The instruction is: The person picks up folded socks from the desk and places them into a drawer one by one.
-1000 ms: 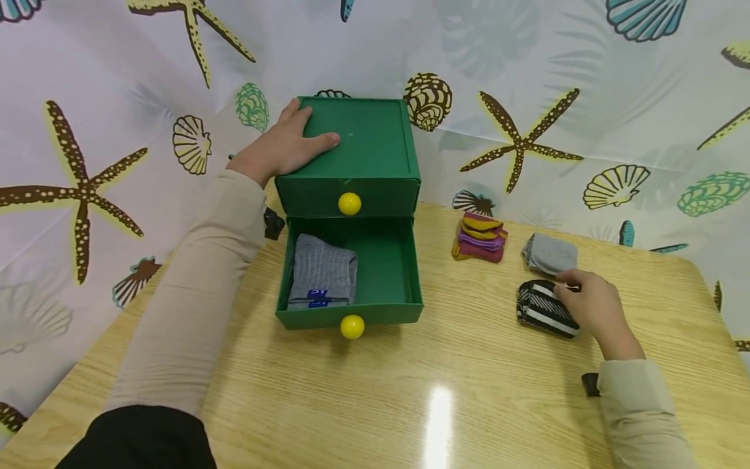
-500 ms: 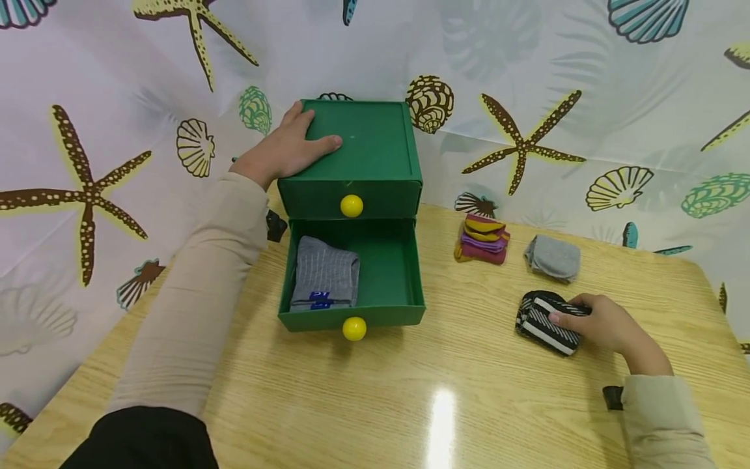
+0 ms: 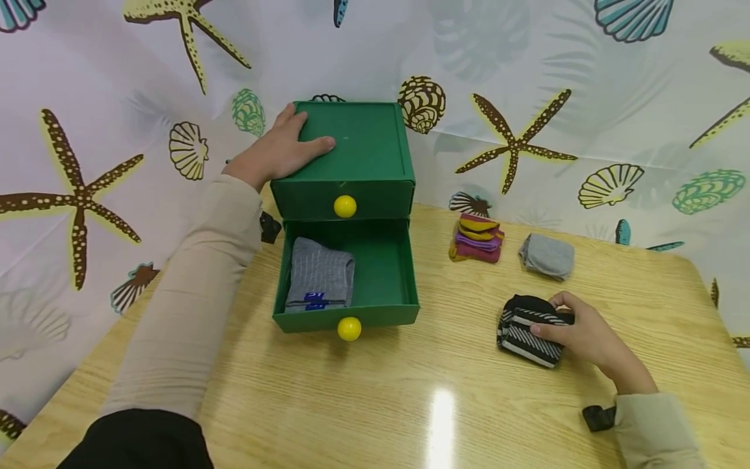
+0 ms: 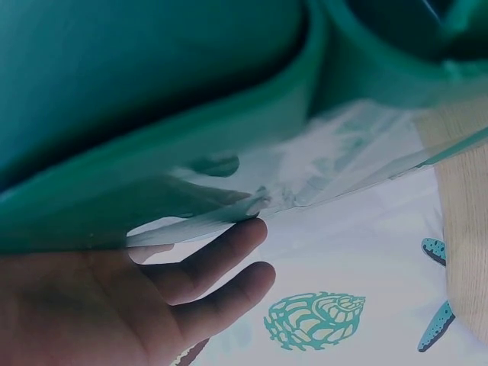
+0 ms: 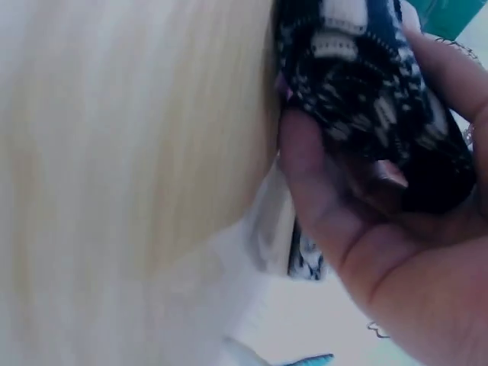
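Note:
My left hand (image 3: 281, 148) rests with spread fingers on the top left edge of a small green drawer box (image 3: 363, 140). Its lower drawer (image 3: 383, 277) is pulled out, with a folded grey ribbed sock pair (image 3: 321, 273) lying in the left half. At the right of the table, my right hand (image 3: 592, 332) grips a folded pair of black-and-white striped socks (image 3: 532, 333). Seen from the right wrist, thumb and fingers curl round the rolled striped bundle (image 5: 358, 84). In the left wrist view, the left palm and fingers (image 4: 221, 259) lie along the box's side.
Behind the striped socks lie a folded light grey sock pair (image 3: 547, 256) and a maroon, purple and mustard sock pair (image 3: 477, 239). The upper drawer is shut, with a yellow knob (image 3: 345, 206). A patterned curtain (image 3: 363, 45) hangs behind the wooden table (image 3: 328, 404).
My right hand has closed round the striped socks and shifted them slightly left and toward me. The left hand stays on the box.

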`<control>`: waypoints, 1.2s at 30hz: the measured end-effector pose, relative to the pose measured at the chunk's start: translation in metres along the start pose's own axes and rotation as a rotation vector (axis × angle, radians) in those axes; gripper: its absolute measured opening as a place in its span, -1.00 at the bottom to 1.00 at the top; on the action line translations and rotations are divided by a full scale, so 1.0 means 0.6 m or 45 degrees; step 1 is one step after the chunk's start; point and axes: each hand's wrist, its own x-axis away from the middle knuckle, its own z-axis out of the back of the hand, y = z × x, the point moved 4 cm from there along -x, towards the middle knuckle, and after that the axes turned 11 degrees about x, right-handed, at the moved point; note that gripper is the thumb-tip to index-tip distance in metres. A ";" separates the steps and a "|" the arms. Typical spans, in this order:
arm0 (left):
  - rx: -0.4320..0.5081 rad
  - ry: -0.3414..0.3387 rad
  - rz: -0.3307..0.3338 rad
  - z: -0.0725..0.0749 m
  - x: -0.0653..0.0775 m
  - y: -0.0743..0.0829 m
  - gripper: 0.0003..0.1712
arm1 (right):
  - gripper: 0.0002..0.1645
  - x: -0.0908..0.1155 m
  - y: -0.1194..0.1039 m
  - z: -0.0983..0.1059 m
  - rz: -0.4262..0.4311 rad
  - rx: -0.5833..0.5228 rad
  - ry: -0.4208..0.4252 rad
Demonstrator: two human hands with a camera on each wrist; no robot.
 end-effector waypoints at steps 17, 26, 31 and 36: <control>0.002 0.009 -0.006 0.001 0.000 -0.002 0.07 | -0.05 -0.020 -0.101 0.002 0.218 -0.442 0.087; 0.007 0.006 -0.005 0.000 0.001 -0.001 0.08 | -0.55 -0.025 -0.207 0.009 0.466 -0.510 0.267; 0.011 0.004 -0.004 0.000 0.000 -0.002 0.08 | -0.85 -0.028 -0.272 0.008 0.568 -0.492 0.287; 0.012 0.008 0.002 0.000 -0.002 -0.003 0.08 | -0.83 -0.036 -0.334 -0.004 0.581 -0.438 0.251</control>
